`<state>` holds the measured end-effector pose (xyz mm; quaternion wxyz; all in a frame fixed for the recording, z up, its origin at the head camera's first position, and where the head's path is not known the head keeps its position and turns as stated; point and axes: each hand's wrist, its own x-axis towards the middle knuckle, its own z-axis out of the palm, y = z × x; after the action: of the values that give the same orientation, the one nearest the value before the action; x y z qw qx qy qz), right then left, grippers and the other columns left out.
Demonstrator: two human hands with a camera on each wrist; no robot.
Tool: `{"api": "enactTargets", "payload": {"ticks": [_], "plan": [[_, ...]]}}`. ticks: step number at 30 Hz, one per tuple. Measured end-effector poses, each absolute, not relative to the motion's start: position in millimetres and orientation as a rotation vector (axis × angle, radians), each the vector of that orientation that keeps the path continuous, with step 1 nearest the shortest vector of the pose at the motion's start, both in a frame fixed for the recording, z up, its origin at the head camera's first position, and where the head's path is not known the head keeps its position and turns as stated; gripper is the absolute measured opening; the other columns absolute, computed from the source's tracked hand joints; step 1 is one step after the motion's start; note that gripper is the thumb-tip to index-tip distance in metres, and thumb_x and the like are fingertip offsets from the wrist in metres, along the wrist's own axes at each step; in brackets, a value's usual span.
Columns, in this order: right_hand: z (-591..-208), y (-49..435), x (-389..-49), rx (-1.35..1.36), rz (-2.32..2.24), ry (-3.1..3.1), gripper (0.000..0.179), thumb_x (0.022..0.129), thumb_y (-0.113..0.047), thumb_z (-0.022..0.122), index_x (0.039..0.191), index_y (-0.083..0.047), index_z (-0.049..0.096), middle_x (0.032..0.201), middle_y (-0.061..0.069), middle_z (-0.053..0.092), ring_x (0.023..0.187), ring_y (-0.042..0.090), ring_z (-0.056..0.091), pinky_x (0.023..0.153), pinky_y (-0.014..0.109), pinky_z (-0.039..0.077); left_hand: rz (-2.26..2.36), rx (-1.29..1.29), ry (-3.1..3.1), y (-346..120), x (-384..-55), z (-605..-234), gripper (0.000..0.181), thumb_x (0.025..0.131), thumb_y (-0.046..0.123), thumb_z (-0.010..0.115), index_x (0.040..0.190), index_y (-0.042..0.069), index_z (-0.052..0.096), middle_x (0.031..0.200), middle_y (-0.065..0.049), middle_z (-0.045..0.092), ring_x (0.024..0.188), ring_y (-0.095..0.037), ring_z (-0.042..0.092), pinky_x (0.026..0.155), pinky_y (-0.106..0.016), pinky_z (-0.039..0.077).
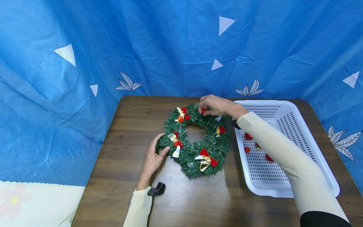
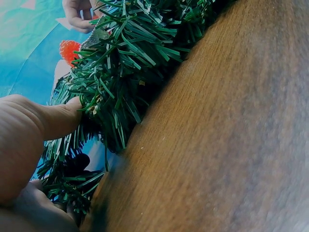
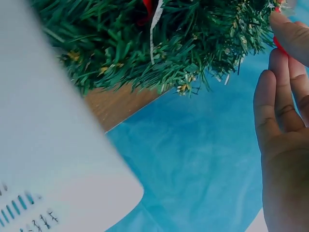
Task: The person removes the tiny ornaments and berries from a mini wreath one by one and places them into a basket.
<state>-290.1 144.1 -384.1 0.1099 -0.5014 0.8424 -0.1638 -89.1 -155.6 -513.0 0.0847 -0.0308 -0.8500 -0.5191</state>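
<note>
A green tinsel wreath (image 1: pixel 218 148) lies on the wooden table, with red, gold and white bows (image 1: pixel 206 160) spaced around it. My left hand (image 1: pixel 153 159) grips its left outer edge; in the left wrist view the thumb (image 2: pixel 65 118) presses into the green strands, and the other fingers are partly hidden by them. Over the far side of the wreath, my right hand (image 1: pixel 214 105) pinches a small red ornament (image 1: pixel 203 111) between thumb and fingertips. In the right wrist view only a sliver of this red ornament (image 3: pixel 280 46) shows, so I cannot tell its exact kind.
A white perforated plastic basket (image 1: pixel 314 148) stands to the right of the wreath, partly under my right forearm. Several small red pieces (image 1: pixel 247 149) lie in it. A blue patterned cloth (image 1: pixel 175 47) hangs behind the table (image 1: pixel 113 189).
</note>
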Motion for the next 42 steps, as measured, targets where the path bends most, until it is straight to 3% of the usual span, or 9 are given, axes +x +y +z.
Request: {"api": "enactTargets", "payload": {"ticks": [31,42], "plan": [[-378.1,203.2,-272.4,-1.434,-0.479,2.598,0.016,0.085,-0.002,0.075,0.100,-0.008,0.072,0.100,0.002,0.064,0.087,0.016,0.059,0.079,0.039,0.052,-1.565,-0.084,-2.559,-156.0,-90.1,-513.7,0.059,0.094,0.025,0.072,0.147,0.023,0.048,0.150,-0.010,0.049,0.141,-0.033,0.042,0.115,-0.057,0.033],[-376.0,221.4,-264.5,-1.370,-0.504,2.637,0.016,0.086,-0.002,0.075,0.100,-0.008,0.073,0.099,0.000,0.064,0.081,0.012,0.060,0.072,0.037,0.054,-1.572,-0.065,-2.566,-155.7,-89.1,-511.7,0.059,0.094,0.025,0.072,0.148,0.023,0.048,0.151,-0.010,0.048,0.141,-0.033,0.042,0.114,-0.058,0.033]]}}
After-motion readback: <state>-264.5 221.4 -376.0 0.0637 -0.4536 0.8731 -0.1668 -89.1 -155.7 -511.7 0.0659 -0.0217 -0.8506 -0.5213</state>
